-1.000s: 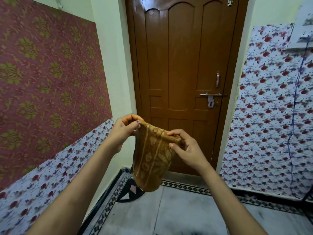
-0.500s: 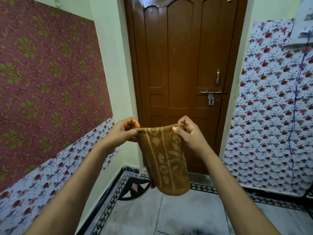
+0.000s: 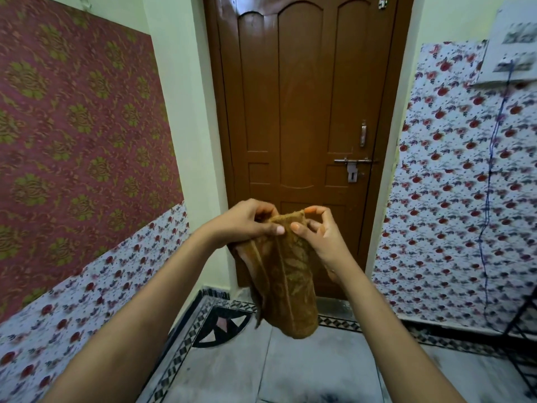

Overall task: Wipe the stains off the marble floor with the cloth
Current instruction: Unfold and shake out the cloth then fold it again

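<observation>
A brown patterned cloth [image 3: 286,280] hangs folded in the air in front of the door, well above the floor. My left hand [image 3: 247,222] pinches its top edge from the left and my right hand [image 3: 321,231] pinches it from the right, the two hands nearly touching. The grey marble floor [image 3: 305,365] lies below, with a dark smudged stain [image 3: 325,395] at the bottom edge of the view.
A shut brown wooden door [image 3: 305,112] with a metal latch [image 3: 351,167] faces me. Patterned wall coverings line both sides. A black-and-white tile border [image 3: 186,347] runs along the floor's left and far edges. A dark metal rack [image 3: 523,338] stands at the right.
My hands have come together, folding the cloth's top edge narrower. The cloth now hangs as a tighter, thicker bundle.
</observation>
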The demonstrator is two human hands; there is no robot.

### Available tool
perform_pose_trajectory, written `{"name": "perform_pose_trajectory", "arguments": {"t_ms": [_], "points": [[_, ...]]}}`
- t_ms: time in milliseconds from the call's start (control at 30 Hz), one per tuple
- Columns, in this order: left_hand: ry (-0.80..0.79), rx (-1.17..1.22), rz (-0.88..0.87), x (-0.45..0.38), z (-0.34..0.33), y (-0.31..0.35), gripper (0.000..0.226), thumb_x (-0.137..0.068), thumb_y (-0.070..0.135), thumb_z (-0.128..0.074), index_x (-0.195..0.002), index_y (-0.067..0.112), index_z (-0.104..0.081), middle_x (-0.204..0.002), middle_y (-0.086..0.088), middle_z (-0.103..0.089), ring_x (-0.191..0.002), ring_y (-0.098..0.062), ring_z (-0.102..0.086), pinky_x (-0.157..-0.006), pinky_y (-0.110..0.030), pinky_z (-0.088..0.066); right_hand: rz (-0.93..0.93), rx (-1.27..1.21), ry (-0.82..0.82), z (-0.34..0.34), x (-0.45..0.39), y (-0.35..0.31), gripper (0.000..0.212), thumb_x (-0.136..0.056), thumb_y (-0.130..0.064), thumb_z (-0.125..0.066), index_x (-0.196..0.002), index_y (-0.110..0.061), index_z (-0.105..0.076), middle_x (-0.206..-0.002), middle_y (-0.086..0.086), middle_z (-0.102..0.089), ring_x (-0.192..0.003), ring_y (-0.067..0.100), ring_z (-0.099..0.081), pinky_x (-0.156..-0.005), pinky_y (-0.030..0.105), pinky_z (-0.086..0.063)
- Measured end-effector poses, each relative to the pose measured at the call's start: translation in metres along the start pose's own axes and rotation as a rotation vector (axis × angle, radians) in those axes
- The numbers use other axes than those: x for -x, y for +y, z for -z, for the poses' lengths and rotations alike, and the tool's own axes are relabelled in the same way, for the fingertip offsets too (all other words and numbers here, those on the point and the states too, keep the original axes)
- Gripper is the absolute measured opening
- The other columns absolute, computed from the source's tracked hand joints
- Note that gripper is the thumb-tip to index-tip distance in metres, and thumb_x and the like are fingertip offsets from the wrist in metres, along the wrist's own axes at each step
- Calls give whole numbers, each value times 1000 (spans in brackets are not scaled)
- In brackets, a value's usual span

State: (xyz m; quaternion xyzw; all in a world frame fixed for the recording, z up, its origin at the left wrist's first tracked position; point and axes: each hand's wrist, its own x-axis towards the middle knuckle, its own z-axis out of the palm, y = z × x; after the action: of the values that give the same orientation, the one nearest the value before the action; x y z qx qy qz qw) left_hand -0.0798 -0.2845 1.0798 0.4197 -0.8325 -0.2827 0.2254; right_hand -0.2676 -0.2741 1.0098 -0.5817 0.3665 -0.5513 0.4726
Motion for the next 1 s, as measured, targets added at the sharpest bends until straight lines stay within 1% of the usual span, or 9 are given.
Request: {"name": "perform_pose_trajectory", "arguments": {"t_ms": [167,267,400,500,567,633,700,867,1000], "points": [[48,49,-87,-10,17,33,13,-89,31,-57,-88,18,-59,-86,3,-62,-79,-6,-63,-66,-17,-48,-155,107,-112,-1,14,27,18,-82,-22,-67,-98,-22,-60,-99,-4,-67,-88,8,-66,-71,16,-53],[137,170,-76,-12,35,40,20,-87,31,-58,-92,12,-61,-83,0,-65,-73,-7,-66,-63,-18,-53,-282,-7,-63,1,19,47,46,-70,-24,-78,-109,-7,-61,-96,2,-70,-91,19,-67,-74,22,-55],[256,355,42,-12,55,25,26,-88,31,-58,-97,8,-63,-86,-6,-67,-73,-15,-67,-68,-26,-54,-310,-449,42,12,25,63,91,-25,-36,-94,-105,-8,-60,-93,7,-73,-91,20,-67,-76,28,-57],[338,544,176,-11,56,2,18,-90,27,-57,-90,11,-64,-80,-7,-67,-62,-14,-66,-60,-24,-54,-325,-709,123,18,24,58,73,-50,-30,-90,-112,-7,-59,-102,13,-70,-96,26,-66,-76,39,-57],[358,580,273,-9,47,-15,16,-92,27,-55,-87,14,-63,-79,-5,-66,-62,-14,-65,-59,-24,-54,-394,-620,237,21,18,52,39,-81,-30,-67,-113,-9,-58,-104,13,-68,-94,26,-64,-71,40,-54],[354,532,369,-5,33,-33,16,-96,26,-50,-87,17,-60,-80,-3,-63,-69,-16,-63,-61,-25,-51,-451,-404,334,24,11,51,26,-91,-33,-55,-109,-14,-59,-107,11,-66,-99,27,-62,-78,41,-51],[340,495,431,-2,16,-50,17,-98,24,-44,-89,18,-56,-83,-5,-61,-76,-19,-61,-63,-27,-49,-456,-214,402,25,4,52,27,-94,-34,-52,-113,-15,-57,-116,11,-62,-110,29,-57,-92,44,-47],[334,448,491,4,-27,-64,17,-101,21,-37,-102,14,-52,-88,-8,-61,-80,-21,-61,-61,-29,-50,-459,145,340,20,-3,55,36,-96,-32,-47,-125,-12,-53,-123,7,-58,-114,28,-54,-94,39,-46],[290,376,441,2,-56,-61,16,-100,24,-39,-106,22,-53,-103,-9,-62,-97,-26,-61,-81,-40,-54,-519,133,258,5,0,52,38,-96,-27,-48,-131,-12,-48,-125,11,-56,-113,29,-54,-95,40,-46]]}}
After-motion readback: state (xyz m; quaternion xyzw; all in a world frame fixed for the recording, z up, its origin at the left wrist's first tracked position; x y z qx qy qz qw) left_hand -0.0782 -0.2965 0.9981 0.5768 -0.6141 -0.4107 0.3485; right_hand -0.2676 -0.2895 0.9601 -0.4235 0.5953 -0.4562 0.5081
